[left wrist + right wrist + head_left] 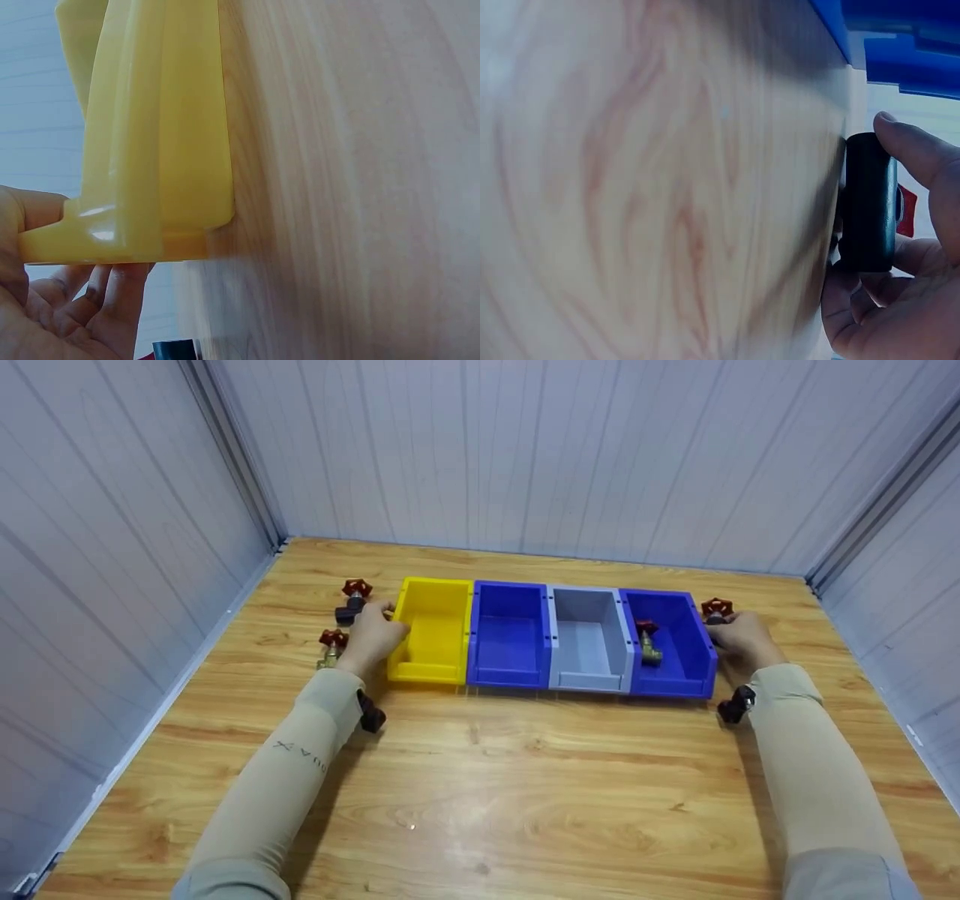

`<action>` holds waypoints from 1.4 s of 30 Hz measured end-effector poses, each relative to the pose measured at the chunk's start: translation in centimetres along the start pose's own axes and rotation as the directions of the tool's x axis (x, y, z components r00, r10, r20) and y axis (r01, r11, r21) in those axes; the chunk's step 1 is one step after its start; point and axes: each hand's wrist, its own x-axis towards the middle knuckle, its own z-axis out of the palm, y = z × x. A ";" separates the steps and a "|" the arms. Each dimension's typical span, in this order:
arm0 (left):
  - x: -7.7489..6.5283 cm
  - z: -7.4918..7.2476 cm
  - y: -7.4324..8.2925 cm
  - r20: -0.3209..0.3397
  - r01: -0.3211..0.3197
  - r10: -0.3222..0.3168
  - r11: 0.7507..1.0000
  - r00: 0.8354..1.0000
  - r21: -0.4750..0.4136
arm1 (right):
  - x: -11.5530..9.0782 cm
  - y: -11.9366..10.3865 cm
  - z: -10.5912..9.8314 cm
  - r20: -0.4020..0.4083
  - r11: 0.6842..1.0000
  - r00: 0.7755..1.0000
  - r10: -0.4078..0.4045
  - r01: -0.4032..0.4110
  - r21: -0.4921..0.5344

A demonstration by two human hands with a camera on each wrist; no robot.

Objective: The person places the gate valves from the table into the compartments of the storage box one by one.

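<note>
Four bins stand side by side in a row on the wooden table. My left hand (373,636) grips the left wall of the yellow bin (433,634), thumb inside and fingers along the outside. My right hand (748,639) holds a valve with a red handwheel (718,607), just right of the end blue bin (679,641). Up close in the right wrist view, the valve's black body (868,202) sits between thumb and fingers, close to the tabletop. A brass valve with a red handwheel (650,649) lies inside that end bin.
Left of my left hand lie a black valve (349,611) and a brass valve (328,658), both with red handwheels. Between the end bins stand another blue bin (510,634) and a grey bin (587,637). White panel walls (480,457) enclose the wooden table (525,780) behind and at both sides.
</note>
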 end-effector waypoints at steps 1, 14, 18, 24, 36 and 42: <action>0.0 0.0 0.0 -0.001 0.005 -0.005 1.000 1.000 -0.004 | 0.0 0.0 0.0 0.004 1.000 1.000 -0.004 0.004 -0.001; -0.1 0.0 0.1 0.005 -0.007 0.007 1.000 1.000 -0.006 | -0.6 0.0 -0.5 0.024 0.998 0.999 0.022 -0.023 0.060; -0.2 0.1 0.0 0.001 -0.026 0.026 1.000 1.000 0.005 | -0.8 -0.2 -0.8 0.003 0.995 1.000 0.026 -0.026 0.094; -0.1 0.2 -0.1 -0.010 -0.040 0.040 0.999 0.999 -0.004 | -1.1 -0.7 -1.2 -0.034 0.991 0.999 0.022 -0.018 0.130; 0.0 0.0 -0.2 0.018 -0.020 0.021 1.000 1.000 -0.016 | -1.9 -1.6 -2.1 -0.050 0.988 0.999 0.020 -0.012 0.154; 0.1 0.0 -0.4 0.014 -0.031 0.031 0.999 0.999 -0.021 | -2.2 -2.1 -2.5 -0.059 0.988 0.998 0.004 0.005 0.154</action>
